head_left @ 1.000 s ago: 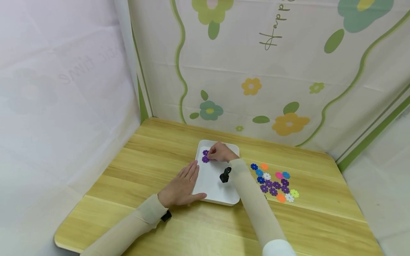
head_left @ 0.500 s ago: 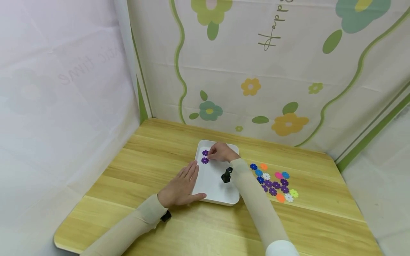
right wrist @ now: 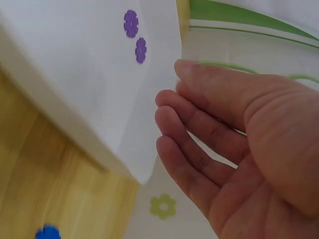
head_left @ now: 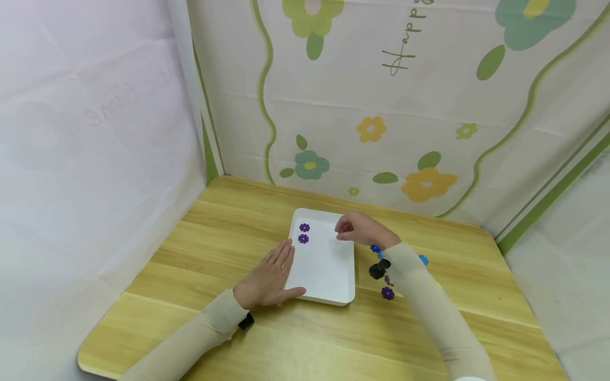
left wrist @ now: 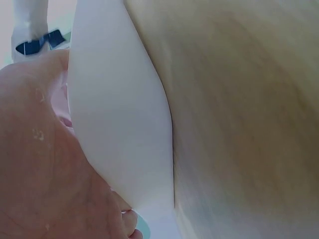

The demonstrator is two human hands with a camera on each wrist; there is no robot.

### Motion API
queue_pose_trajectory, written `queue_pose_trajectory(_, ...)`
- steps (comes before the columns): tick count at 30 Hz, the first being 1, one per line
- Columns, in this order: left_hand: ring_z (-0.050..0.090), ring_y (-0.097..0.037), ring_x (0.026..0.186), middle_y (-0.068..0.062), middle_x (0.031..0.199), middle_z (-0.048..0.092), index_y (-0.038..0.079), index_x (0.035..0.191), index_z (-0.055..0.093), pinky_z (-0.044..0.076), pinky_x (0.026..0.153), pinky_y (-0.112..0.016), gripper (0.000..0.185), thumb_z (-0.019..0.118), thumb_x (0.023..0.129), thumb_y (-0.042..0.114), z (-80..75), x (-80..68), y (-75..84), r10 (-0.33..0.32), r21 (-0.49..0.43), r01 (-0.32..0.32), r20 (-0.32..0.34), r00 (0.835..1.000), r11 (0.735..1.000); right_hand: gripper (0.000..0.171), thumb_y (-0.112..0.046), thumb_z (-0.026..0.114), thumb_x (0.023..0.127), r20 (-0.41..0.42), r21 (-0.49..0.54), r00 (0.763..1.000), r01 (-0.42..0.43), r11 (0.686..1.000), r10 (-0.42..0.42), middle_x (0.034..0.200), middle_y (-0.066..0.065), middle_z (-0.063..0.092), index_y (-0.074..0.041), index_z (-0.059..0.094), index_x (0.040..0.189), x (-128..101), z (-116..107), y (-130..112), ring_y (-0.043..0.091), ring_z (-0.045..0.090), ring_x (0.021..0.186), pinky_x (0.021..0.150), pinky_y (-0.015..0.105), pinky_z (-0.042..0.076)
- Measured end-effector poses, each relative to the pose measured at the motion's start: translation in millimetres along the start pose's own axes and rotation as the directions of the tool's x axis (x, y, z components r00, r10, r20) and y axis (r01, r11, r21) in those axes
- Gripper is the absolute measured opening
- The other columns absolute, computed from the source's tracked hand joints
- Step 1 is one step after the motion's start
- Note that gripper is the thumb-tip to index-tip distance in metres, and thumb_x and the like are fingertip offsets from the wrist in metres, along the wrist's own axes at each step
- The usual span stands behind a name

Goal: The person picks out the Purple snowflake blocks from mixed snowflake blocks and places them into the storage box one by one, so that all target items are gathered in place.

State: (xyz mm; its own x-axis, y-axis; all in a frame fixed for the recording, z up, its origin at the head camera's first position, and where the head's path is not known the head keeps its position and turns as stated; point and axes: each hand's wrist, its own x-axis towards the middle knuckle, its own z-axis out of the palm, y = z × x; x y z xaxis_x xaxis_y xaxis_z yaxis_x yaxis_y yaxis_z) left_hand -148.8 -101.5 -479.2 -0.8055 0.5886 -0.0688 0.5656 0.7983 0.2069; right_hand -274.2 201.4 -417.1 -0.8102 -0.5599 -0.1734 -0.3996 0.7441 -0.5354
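A white tray [head_left: 321,270] lies on the wooden table, with two purple flower-shaped discs [head_left: 303,239] inside near its far left corner. My left hand [head_left: 267,276] rests with straight fingers along the tray's left side, its thumb by the near left corner. In the left wrist view the palm [left wrist: 55,164] lies against the tray's outer wall [left wrist: 119,114]. My right hand [head_left: 363,228] hovers over the tray's right rim, fingers loosely curved and holding nothing. The right wrist view shows that hand [right wrist: 224,134] with bare fingertips and the purple discs [right wrist: 131,24] beyond.
Right of the tray, loose discs lie on the table, largely hidden under the right forearm. A purple disc [head_left: 388,293], a dark blue disc [head_left: 375,248] and a light blue disc [head_left: 423,260] show around it. A printed curtain [head_left: 333,106] hangs behind the table [head_left: 229,211].
My right hand has let go of the lower purple disc and moved right, from the two discs to the tray's right rim. The left hand has stayed at the tray's side.
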Motion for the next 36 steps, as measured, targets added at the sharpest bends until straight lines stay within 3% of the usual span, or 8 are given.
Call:
queue_pose_trajectory(4,0.007,-0.041,0.166,-0.026,0.177,0.006,-0.008,0.165,0.015,0.02,0.134,-0.054,0.106,0.04,0.103,0.074,1.2,0.1,-0.7,0.007,-0.002,-0.007,-0.002,1.0,1.0,0.021,-0.015,0.072,0.102,-0.002,-0.003,1.0,0.024,1.0,-0.024,0.109,0.003,0.077,-0.005,0.076,0.12,-34,-9,9,0.015,0.072,0.099,0.09,0.037,0.063)
queue_pose_trajectory(10,0.007,-0.041,0.166,-0.026,0.176,0.006,-0.009,0.165,0.015,0.02,0.134,-0.054,0.106,0.04,0.103,0.074,1.0,1.0,-1.2,0.01,-0.003,-0.01,0.005,1.0,1.0,0.019,-0.016,0.073,0.101,0.007,-0.102,0.999,0.037,0.994,-0.036,0.113,0.009,0.078,-0.01,0.077,0.119,-78,-7,26,0.014,0.073,0.099,0.088,0.034,0.063)
queue_pose_trajectory(16,0.007,-0.041,0.166,-0.027,0.176,0.006,-0.009,0.165,0.015,0.019,0.134,-0.055,0.107,0.041,0.103,0.074,0.7,0.5,-0.5,0.008,-0.011,-0.008,0.006,1.0,1.0,0.026,-0.01,0.075,0.098,0.017,-0.136,0.997,0.076,0.988,-0.074,0.115,0.015,0.077,0.0,0.073,0.122,-107,11,44,0.028,0.074,0.104,0.09,0.043,0.064)
queue_pose_trajectory(20,0.008,-0.042,0.166,-0.027,0.176,0.007,-0.009,0.165,0.015,0.02,0.134,-0.054,0.106,0.041,0.103,0.073,1.8,0.5,-0.2,0.012,-0.01,-0.012,-0.002,1.0,1.0,0.027,-0.008,0.077,0.096,-0.02,-0.159,0.996,0.081,0.984,-0.085,0.115,0.013,0.077,0.0,0.072,0.122,-117,24,54,0.032,0.074,0.106,0.09,0.046,0.063)
queue_pose_trajectory(26,0.009,-0.042,0.165,-0.027,0.176,0.007,-0.009,0.165,0.016,0.02,0.133,-0.055,0.106,0.041,0.103,0.073,1.4,-0.1,-0.6,0.013,-0.015,-0.013,-0.015,1.0,1.0,0.03,-0.012,0.081,0.094,-0.107,-0.184,0.993,0.022,0.983,-0.042,0.118,0.008,0.077,-0.006,0.074,0.122,-117,40,64,0.03,0.074,0.11,0.091,0.045,0.063)
queue_pose_trajectory(36,0.008,-0.042,0.166,-0.026,0.176,0.006,-0.009,0.165,0.015,0.019,0.133,-0.055,0.106,0.042,0.103,0.073,1.5,0.0,-1.0,0.013,-0.027,-0.014,-0.005,1.0,1.0,0.032,-0.014,0.083,0.092,-0.161,-0.184,0.987,0.0,0.983,-0.03,0.114,0.006,0.077,-0.006,0.074,0.122,-115,55,74,0.025,0.074,0.106,0.092,0.044,0.063)
